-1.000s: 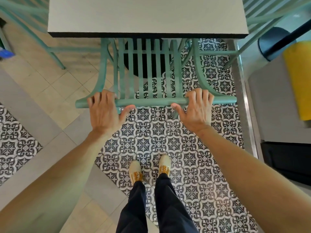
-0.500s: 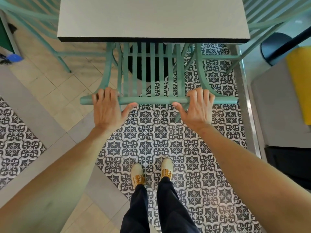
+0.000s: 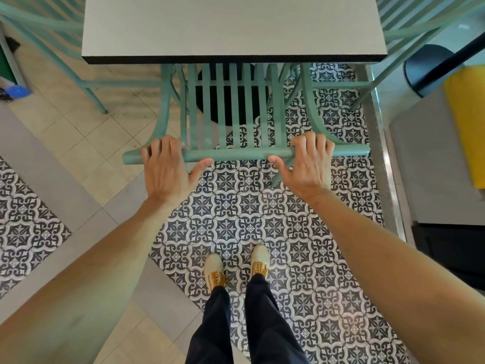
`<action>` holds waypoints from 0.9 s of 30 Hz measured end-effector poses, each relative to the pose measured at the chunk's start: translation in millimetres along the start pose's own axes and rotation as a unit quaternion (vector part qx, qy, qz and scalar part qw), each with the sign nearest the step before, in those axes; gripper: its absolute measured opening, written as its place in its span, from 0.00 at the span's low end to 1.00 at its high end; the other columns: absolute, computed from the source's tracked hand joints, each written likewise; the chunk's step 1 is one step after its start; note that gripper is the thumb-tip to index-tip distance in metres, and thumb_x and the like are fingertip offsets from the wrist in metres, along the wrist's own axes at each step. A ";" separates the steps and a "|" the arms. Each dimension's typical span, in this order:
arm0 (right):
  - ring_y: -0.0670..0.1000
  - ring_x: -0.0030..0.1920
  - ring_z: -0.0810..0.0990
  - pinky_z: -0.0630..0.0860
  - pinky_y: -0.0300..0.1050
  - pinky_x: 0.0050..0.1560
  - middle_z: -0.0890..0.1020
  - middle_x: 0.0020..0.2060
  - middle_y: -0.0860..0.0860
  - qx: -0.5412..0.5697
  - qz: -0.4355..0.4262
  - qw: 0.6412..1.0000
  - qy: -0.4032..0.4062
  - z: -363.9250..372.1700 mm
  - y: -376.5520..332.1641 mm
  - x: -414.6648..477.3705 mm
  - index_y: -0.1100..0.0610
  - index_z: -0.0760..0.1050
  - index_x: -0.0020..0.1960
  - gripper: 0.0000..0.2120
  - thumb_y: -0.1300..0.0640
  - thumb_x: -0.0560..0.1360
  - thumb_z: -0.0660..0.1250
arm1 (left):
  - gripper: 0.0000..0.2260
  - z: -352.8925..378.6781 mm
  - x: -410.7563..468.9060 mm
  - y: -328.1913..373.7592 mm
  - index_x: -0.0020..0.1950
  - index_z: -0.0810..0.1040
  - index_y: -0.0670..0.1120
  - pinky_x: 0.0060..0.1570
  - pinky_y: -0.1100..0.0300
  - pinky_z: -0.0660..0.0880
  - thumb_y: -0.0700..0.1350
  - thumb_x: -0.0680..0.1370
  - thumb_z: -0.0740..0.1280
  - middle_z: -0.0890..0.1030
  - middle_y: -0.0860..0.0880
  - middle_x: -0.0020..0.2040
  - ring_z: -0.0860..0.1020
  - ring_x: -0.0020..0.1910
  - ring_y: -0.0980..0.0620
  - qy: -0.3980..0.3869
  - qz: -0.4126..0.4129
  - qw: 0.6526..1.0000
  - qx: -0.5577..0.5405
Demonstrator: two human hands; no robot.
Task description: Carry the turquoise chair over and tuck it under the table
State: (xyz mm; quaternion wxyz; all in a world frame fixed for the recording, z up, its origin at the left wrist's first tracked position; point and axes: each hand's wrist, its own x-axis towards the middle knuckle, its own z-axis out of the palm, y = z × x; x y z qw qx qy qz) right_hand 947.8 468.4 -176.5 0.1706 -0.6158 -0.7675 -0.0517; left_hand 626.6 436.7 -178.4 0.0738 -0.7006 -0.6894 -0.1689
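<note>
The turquoise chair [image 3: 237, 155] stands right in front of me, its slatted back facing me and its seat hidden beneath the pale grey table [image 3: 231, 24]. My left hand [image 3: 168, 169] wraps the left part of the top rail, fingers over, thumb below. My right hand [image 3: 307, 164] holds the right part of that rail the same way. The table's round black base shows through the slats.
More turquoise chairs [image 3: 47, 32] flank the table at the upper left and upper right. A metal floor strip [image 3: 388, 185] runs along the right, with a grey counter and a yellow object [image 3: 467, 122] beyond. My feet stand on patterned tiles [image 3: 236, 219].
The table and chair have drifted slightly lower and to the right in view. Both hands keep their grip on the top rail.
</note>
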 end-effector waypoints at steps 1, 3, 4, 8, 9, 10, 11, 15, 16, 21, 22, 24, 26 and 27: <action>0.55 0.46 0.68 0.66 0.54 0.52 0.72 0.45 0.54 -0.001 0.002 1.000 -0.003 -0.3 0.0 -0.2 0.55 0.67 0.50 0.31 0.26 0.82 0.47 | 0.32 -0.1 0.1 0.3 0.49 0.72 0.43 0.51 0.48 0.63 0.73 0.79 0.58 0.73 0.44 0.46 0.68 0.45 0.44 0.002 0.002 1.000 0.000; 0.55 0.46 0.68 0.66 0.54 0.52 0.71 0.45 0.53 0.001 0.003 1.000 -0.007 -0.8 -0.8 -0.4 0.55 0.67 0.50 0.31 0.26 0.82 0.47 | 0.32 -0.3 0.2 0.2 0.49 0.72 0.42 0.51 0.47 0.63 0.73 0.80 0.58 0.73 0.44 0.46 0.68 0.45 0.44 0.005 0.003 1.000 0.000; 0.55 0.46 0.68 0.66 0.54 0.52 0.71 0.46 0.53 0.003 0.003 1.000 -0.009 -0.8 -1.9 -0.6 0.55 0.67 0.50 0.31 0.26 0.82 0.48 | 0.32 -0.8 -0.5 -0.5 0.49 0.72 0.42 0.51 0.47 0.63 0.73 0.80 0.58 0.73 0.44 0.46 0.69 0.45 0.44 0.006 0.002 1.000 -0.001; 0.53 0.46 0.64 0.65 0.53 0.51 0.66 0.46 0.50 0.000 0.011 1.000 -0.016 -3.0 -2.9 0.5 0.54 0.67 0.50 0.32 0.25 0.81 0.46 | 0.31 -1.4 0.3 -0.6 0.49 0.73 0.42 0.51 0.47 0.64 0.72 0.80 0.59 0.74 0.43 0.45 0.70 0.45 0.43 0.005 0.006 1.000 -0.003; 0.52 0.46 0.62 0.65 0.52 0.51 0.64 0.46 0.49 -0.001 0.013 1.000 -0.019 -3.5 -2.7 0.7 0.54 0.67 0.50 0.32 0.25 0.81 0.46 | 0.31 -1.1 1.0 -0.9 0.49 0.73 0.42 0.51 0.47 0.64 0.72 0.80 0.59 0.74 0.43 0.45 0.70 0.46 0.43 0.003 0.005 1.000 -0.003; 0.51 0.46 0.61 0.64 0.52 0.52 0.63 0.47 0.48 -0.001 0.013 1.000 -0.019 -4.0 -2.9 0.8 0.54 0.66 0.50 0.31 0.25 0.81 0.46 | 0.31 -1.5 1.5 -0.9 0.49 0.73 0.42 0.51 0.47 0.64 0.72 0.80 0.59 0.74 0.43 0.46 0.70 0.46 0.43 0.001 0.004 1.000 -0.001; 0.51 0.46 0.60 0.64 0.52 0.52 0.62 0.47 0.48 0.000 0.013 1.000 -0.017 -3.9 -2.9 1.0 0.54 0.66 0.50 0.31 0.26 0.82 0.47 | 0.31 -1.5 1.9 -1.0 0.49 0.73 0.42 0.51 0.47 0.64 0.72 0.80 0.59 0.74 0.43 0.46 0.70 0.46 0.43 0.001 0.002 1.000 -0.001; 0.50 0.46 0.59 0.62 0.51 0.51 0.62 0.47 0.47 0.000 0.007 1.000 -0.006 -2.6 -2.1 0.7 0.53 0.66 0.50 0.30 0.26 0.82 0.47 | 0.32 -1.5 0.9 -0.7 0.49 0.73 0.42 0.51 0.46 0.64 0.73 0.79 0.59 0.73 0.43 0.46 0.69 0.46 0.44 -0.002 0.001 1.000 -0.001; 0.50 0.46 0.59 0.62 0.51 0.51 0.62 0.46 0.48 -0.002 0.010 1.000 -0.011 -2.4 -2.1 1.1 0.53 0.66 0.50 0.30 0.26 0.82 0.47 | 0.32 -2.4 1.1 -0.2 0.49 0.73 0.42 0.52 0.46 0.64 0.73 0.79 0.59 0.73 0.43 0.46 0.70 0.46 0.44 -0.009 -0.002 1.000 0.000; 0.53 0.48 0.66 0.67 0.53 0.54 0.70 0.48 0.51 0.013 0.016 0.999 -0.046 -8.3 -3.2 -0.7 0.54 0.68 0.54 0.29 0.27 0.82 0.51 | 0.34 -13.3 -0.7 3.5 0.57 0.75 0.41 0.58 0.44 0.67 0.73 0.79 0.59 0.76 0.43 0.53 0.72 0.52 0.43 -0.065 -0.015 0.998 -0.019; 0.55 0.51 0.69 0.69 0.54 0.57 0.72 0.52 0.52 0.026 0.007 0.998 -0.060 -15.8 -5.6 -0.4 0.54 0.69 0.57 0.29 0.28 0.82 0.52 | 0.35 -21.4 -0.7 4.3 0.62 0.75 0.41 0.61 0.44 0.67 0.74 0.79 0.58 0.76 0.43 0.57 0.73 0.55 0.43 -0.078 -0.005 0.997 -0.029; 0.55 0.61 0.72 0.69 0.56 0.65 0.73 0.61 0.53 0.039 -0.013 0.996 -0.081 -28.4 -11.3 6.6 0.55 0.71 0.64 0.31 0.29 0.83 0.52 | 0.38 -36.1 6.0 6.7 0.69 0.72 0.42 0.68 0.44 0.64 0.75 0.79 0.56 0.74 0.44 0.65 0.72 0.62 0.44 -0.091 0.013 0.995 -0.029; 0.55 0.69 0.71 0.67 0.57 0.72 0.72 0.67 0.53 0.063 -0.027 0.994 -0.087 -46.7 -20.6 19.9 0.55 0.69 0.71 0.32 0.30 0.84 0.49 | 0.41 -57.0 19.6 10.9 0.76 0.69 0.43 0.72 0.44 0.61 0.75 0.79 0.54 0.71 0.46 0.71 0.69 0.69 0.45 -0.099 0.029 0.994 -0.039; 0.55 0.72 0.69 0.66 0.59 0.75 0.72 0.69 0.52 0.068 -0.032 0.992 -0.099 -54.4 -24.1 25.7 0.54 0.68 0.74 0.32 0.31 0.84 0.49 | 0.42 -66.0 25.5 12.7 0.78 0.67 0.43 0.74 0.44 0.60 0.76 0.79 0.53 0.70 0.46 0.73 0.68 0.72 0.46 -0.109 0.043 0.992 -0.040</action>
